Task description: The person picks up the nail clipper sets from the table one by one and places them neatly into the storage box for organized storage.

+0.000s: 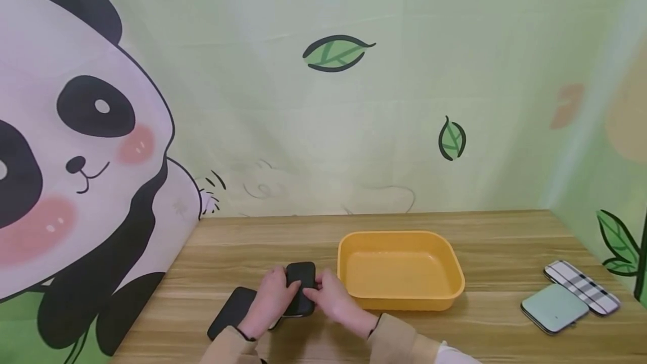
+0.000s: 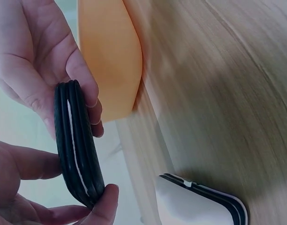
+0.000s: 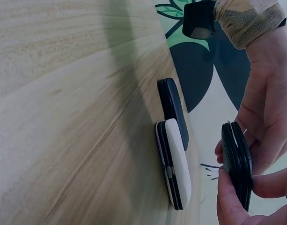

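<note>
Both hands hold one small black case (image 1: 301, 275) with rounded corners, raised above the table. My left hand (image 1: 273, 296) pinches its left side between thumb and fingers. On the opposite side my right hand (image 1: 331, 295) grips the edge the same way. A pale line runs along the case's seam in the left wrist view, and its two halves look pressed together or nearly so. Below the left hand lies a white case (image 3: 179, 164) with a metal clasp, mostly hidden in the head view. Beside it rests another black case (image 1: 232, 312).
A yellow plastic basin (image 1: 401, 303) stands just right of the hands. Farther right, a mint-green case (image 1: 555, 306) lies against a black-and-white plaid case (image 1: 581, 286). A printed panda curtain (image 1: 242, 100) hangs behind the wooden table (image 1: 485, 240).
</note>
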The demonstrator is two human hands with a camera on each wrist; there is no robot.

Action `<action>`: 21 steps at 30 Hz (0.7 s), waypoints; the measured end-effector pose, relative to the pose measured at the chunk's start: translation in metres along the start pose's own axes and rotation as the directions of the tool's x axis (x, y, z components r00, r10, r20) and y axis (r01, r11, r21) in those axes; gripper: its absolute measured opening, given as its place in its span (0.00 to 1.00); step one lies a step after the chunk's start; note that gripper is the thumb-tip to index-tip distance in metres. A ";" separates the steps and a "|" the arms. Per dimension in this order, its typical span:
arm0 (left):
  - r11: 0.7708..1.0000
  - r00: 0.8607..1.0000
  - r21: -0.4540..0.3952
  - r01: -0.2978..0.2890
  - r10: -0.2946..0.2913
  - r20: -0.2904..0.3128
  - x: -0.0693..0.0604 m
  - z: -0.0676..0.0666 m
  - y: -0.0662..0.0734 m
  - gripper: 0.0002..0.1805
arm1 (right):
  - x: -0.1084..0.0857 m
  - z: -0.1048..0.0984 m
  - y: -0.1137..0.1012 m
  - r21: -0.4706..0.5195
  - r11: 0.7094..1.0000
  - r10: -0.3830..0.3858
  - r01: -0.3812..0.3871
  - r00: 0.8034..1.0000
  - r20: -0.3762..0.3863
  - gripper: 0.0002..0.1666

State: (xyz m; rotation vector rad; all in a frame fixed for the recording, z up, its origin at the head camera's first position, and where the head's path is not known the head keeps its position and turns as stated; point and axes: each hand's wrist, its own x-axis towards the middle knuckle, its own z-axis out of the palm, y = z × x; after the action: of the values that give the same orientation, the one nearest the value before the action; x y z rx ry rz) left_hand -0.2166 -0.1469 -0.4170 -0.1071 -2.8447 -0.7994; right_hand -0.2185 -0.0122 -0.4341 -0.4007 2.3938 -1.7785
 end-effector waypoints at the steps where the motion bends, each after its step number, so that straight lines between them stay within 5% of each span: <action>1: 1.000 1.000 -0.004 0.007 -0.007 0.004 0.000 0.000 0.001 0.16 | 0.000 0.000 0.000 -0.002 1.000 -0.001 0.001 1.000 -0.005 0.14; 21: 1.000 1.000 -0.015 0.001 -0.001 -0.013 0.004 0.004 0.008 0.17 | 0.005 -0.011 0.001 0.013 0.999 0.053 -0.052 0.998 -0.019 0.15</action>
State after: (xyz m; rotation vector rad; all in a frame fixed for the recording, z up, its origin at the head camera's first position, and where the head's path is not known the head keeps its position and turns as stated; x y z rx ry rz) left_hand -0.2204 -0.1379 -0.4151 -0.1019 -2.8271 -0.8191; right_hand -0.2265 -0.0033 -0.4317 -0.3176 2.3822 -1.7818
